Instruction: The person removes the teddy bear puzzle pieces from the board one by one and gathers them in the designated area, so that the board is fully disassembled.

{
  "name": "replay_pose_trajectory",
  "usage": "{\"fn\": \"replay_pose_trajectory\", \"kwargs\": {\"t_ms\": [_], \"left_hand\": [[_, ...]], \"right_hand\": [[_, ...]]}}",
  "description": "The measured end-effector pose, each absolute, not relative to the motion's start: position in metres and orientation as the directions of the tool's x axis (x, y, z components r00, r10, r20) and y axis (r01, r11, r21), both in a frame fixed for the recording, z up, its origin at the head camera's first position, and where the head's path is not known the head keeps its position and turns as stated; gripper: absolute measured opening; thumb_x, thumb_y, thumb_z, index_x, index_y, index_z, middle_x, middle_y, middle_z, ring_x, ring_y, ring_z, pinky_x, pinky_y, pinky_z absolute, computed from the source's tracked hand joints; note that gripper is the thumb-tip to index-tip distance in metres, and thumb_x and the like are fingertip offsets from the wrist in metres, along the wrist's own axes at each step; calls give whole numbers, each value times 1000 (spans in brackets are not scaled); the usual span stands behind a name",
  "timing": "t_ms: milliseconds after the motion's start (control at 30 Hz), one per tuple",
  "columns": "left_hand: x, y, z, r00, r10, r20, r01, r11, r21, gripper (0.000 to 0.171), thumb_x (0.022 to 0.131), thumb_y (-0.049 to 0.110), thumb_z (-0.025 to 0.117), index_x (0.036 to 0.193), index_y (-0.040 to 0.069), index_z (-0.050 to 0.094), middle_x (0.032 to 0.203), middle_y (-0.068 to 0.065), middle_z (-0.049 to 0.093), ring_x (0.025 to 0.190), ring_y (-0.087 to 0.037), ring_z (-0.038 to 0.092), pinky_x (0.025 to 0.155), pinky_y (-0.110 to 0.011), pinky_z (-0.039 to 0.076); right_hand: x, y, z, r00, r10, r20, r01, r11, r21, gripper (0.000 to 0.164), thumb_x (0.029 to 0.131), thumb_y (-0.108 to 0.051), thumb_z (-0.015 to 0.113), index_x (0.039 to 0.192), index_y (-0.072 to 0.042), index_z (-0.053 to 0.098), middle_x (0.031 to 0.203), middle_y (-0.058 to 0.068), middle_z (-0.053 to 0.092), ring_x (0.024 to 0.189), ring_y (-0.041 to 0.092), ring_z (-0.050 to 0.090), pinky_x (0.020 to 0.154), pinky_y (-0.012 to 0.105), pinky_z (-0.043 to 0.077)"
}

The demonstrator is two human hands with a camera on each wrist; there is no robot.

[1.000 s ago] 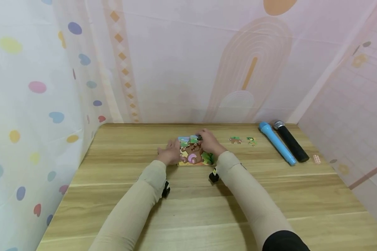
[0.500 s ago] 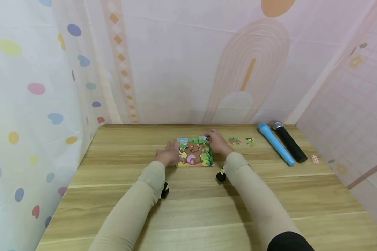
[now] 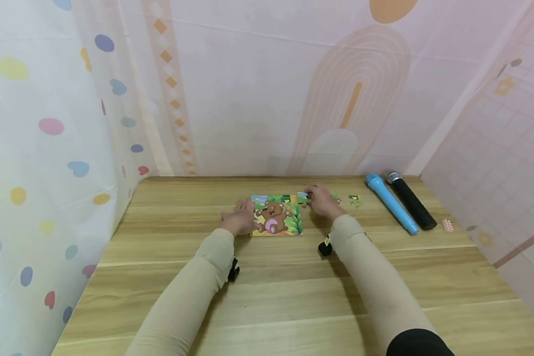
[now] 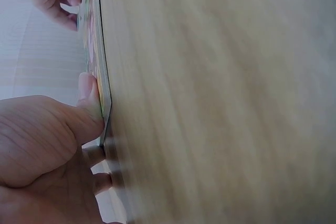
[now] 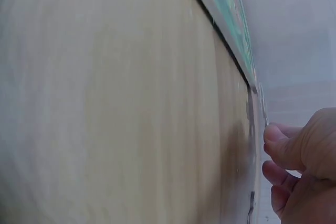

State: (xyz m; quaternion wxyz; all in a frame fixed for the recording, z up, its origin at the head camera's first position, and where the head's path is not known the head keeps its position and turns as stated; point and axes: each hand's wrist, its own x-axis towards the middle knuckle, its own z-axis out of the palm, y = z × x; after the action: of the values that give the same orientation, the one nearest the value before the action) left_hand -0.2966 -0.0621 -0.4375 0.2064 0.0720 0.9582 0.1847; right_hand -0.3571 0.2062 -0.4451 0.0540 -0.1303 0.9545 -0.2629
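A puzzle board [image 3: 278,222] with a brown bear picture lies flat on the wooden table. My left hand [image 3: 239,217] rests at its left edge; in the left wrist view the thumb [image 4: 88,90] lies on the board's rim while the other fingers reach past its corner to the table. Just off the board's upper right corner, my right hand [image 3: 321,200] pinches a puzzle piece [image 3: 301,198] with blue and green on it. That piece appears edge-on at the fingertips in the right wrist view, lifted above the table, and the hand partly hides it in the head view.
Behind my right hand a loose puzzle piece [image 3: 335,197] is partly covered. Further right lie small green and yellow pieces [image 3: 355,200], a blue microphone [image 3: 391,202], a black microphone [image 3: 413,201] and a small dotted card [image 3: 447,225]. A patterned curtain [image 3: 249,99] borders the table's back.
My right hand has drawn the puzzle piece rightward from the board's upper part to beyond its right corner, uncovering the picture beneath. My left hand has stayed at the board's left edge.
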Motion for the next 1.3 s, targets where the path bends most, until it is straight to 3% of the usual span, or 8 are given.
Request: {"fn": "replay_pose_trajectory", "kwargs": {"t_ms": [367, 767, 1067, 1300], "left_hand": [[-301, -61, -437, -901, 217, -377, 62, 922, 383, 93, 103, 35, 57, 162, 6, -9, 170, -15, -3, 156, -29, -8, 114, -75, 1], [-310, -61, -446, -887, 214, -409, 50, 926, 374, 99, 102, 39, 59, 161, 8, -14, 170, -14, -6, 155, -28, -11, 114, -74, -1], [-296, -63, -433, -899, 223, -377, 64, 918, 391, 93, 103, 36, 57, 162, 5, -8, 170, -16, -2, 156, -30, -7, 115, -74, 1], [-291, -65, -430, -902, 229, -365, 65, 910, 408, 92, 103, 35, 58, 162, 3, -5, 169, -18, 0, 156, -31, -5, 114, -74, 1]], "right_hand": [[-361, 216, -443, -970, -241, -16, -211, 878, -429, 37, 96, 6, 56, 132, 3, 62, 143, 25, 51, 133, 44, 47, 112, 54, 38], [-356, 219, -439, -972, -228, -47, -194, 905, -377, 42, 95, 4, 55, 136, -1, 61, 144, 23, 51, 134, 45, 45, 112, 58, 37], [-356, 218, -440, -975, -211, -67, -173, 916, -361, 42, 95, 2, 56, 136, -2, 61, 143, 22, 51, 135, 45, 43, 107, 61, 40], [-350, 210, -432, -969, -248, -9, -225, 893, -389, 43, 100, 1, 55, 142, -2, 57, 144, 23, 51, 136, 43, 43, 112, 54, 37]]}}
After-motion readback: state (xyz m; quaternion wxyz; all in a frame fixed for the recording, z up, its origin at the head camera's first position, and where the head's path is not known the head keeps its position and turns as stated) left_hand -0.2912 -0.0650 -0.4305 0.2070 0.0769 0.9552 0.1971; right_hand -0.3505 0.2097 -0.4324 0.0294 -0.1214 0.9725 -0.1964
